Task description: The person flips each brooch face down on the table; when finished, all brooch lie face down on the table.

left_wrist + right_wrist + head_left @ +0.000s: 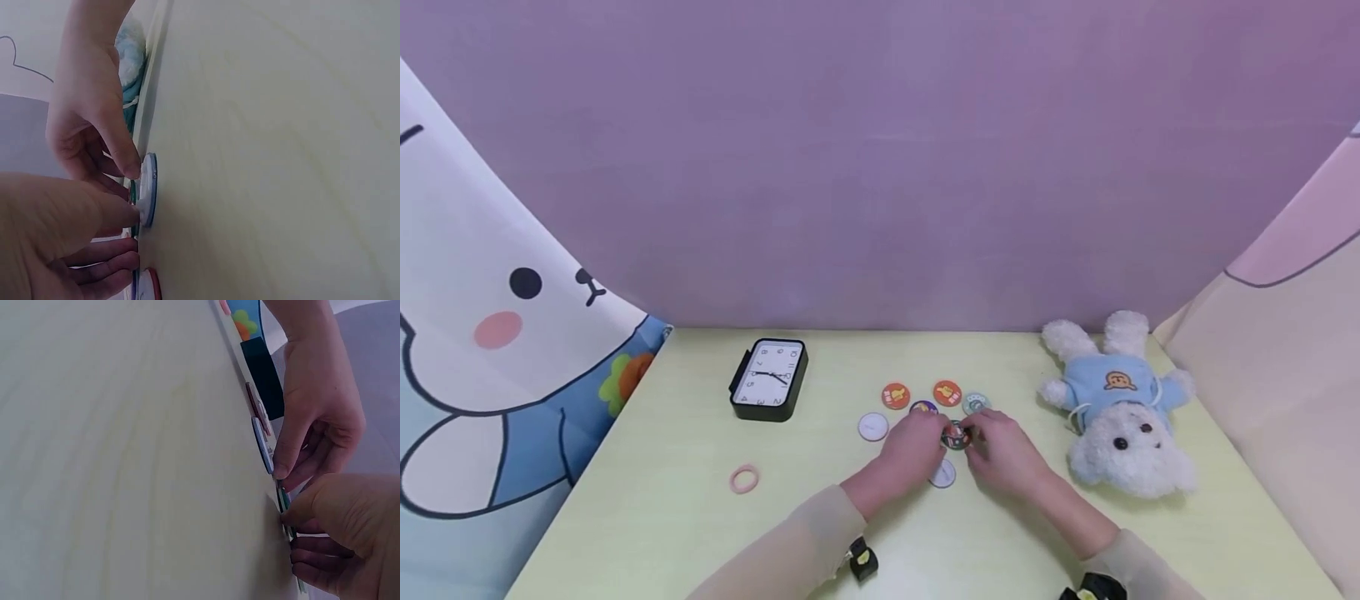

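Note:
Both hands meet at a round green-rimmed badge (956, 435) with a dark, multicoloured face. My left hand (913, 450) pinches its left edge between thumb and fingers, while my right hand (1007, 452) holds the right edge the same way. Just behind the left fingers, a purple badge (923, 407) is partly covered. Two orange-red badges, one left (896, 396) and one right (947, 392), lie farther back, beside a teal badge (977, 402). White discs, likely badges face down, lie left of the left hand (873, 427) and in front of the hands (943, 474).
A black-framed clock (769, 379) lies face up at the back left. In front of it is a pink ring (744, 479). A white plush toy in a blue top (1116, 400) lies at the right. A purple backdrop (880, 167) rises behind the table (647, 517).

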The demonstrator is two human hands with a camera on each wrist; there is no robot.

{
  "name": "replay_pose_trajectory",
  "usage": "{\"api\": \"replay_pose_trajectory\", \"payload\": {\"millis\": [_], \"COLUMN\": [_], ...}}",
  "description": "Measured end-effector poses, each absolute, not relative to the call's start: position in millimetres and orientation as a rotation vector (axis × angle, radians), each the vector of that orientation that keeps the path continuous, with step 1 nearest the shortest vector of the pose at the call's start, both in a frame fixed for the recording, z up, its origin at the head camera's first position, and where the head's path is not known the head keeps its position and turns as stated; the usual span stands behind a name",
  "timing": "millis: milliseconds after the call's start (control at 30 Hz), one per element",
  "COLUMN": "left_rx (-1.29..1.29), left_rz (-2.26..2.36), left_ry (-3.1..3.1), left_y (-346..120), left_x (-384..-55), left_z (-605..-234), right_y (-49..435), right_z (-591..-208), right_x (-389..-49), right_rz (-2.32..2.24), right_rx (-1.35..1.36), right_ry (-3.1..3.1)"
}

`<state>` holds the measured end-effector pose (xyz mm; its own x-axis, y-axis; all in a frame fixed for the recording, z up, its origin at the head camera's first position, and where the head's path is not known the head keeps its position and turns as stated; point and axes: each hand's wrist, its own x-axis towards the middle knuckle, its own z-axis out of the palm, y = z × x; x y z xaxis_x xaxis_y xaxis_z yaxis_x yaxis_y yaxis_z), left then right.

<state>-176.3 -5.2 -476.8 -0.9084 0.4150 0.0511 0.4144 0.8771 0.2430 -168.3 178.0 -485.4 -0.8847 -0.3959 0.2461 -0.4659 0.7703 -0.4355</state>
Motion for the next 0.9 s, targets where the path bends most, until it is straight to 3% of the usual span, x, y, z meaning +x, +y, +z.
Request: {"api": "replay_pose_trajectory", "payload": {"millis": [633,900], "left_rx": [0.637,0.611], "left_rz": [0.134,0.245], "left_ry": [3.138,3.110], "left_y": [-1.6,-2.1], "left_x": [-175.1,-174.3], "left_z": [-473.6,-477.3], "right_y": [178.1,182.7], "right_z": [-482.9,-486.9], "right_x": [-175.8,-172.2], "right_rz": [0.655,0.848], "right_rx": [0.830,0.771], "right_ry": [-2.773,-2.742]}}
